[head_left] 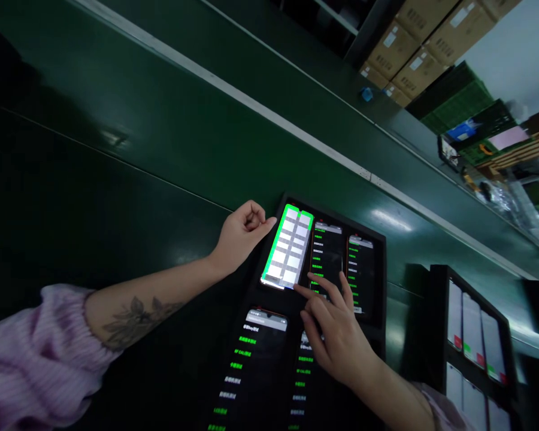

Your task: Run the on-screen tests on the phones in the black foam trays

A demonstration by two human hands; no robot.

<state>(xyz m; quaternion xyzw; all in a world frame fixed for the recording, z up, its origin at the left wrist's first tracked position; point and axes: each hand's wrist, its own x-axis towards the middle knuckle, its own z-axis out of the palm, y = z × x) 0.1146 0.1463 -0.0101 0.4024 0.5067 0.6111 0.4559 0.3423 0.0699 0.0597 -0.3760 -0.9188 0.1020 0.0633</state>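
A black tray (379,275) holds several smartphones in slots, their screens lit. The upper left smartphone (288,245) shows a white and grey grid, with green along its left and top edges. My right hand (335,332) is over the tray with fingers apart, its index fingertip at the bottom right of that screen. It partly covers the dark-screened smartphone (327,245) beside it. My left hand (242,233) is loosely curled with nothing in it, its thumb tip at the tray's left edge. A larger-looking near smartphone (256,359) shows a list in green and white characters.
Another black tray (438,281) with several white-screened phones stands to the right. The dark green bench (170,131) has a pale strip (269,114) running diagonally across. Cardboard boxes (422,54) and green crates (458,96) are stacked beyond it.
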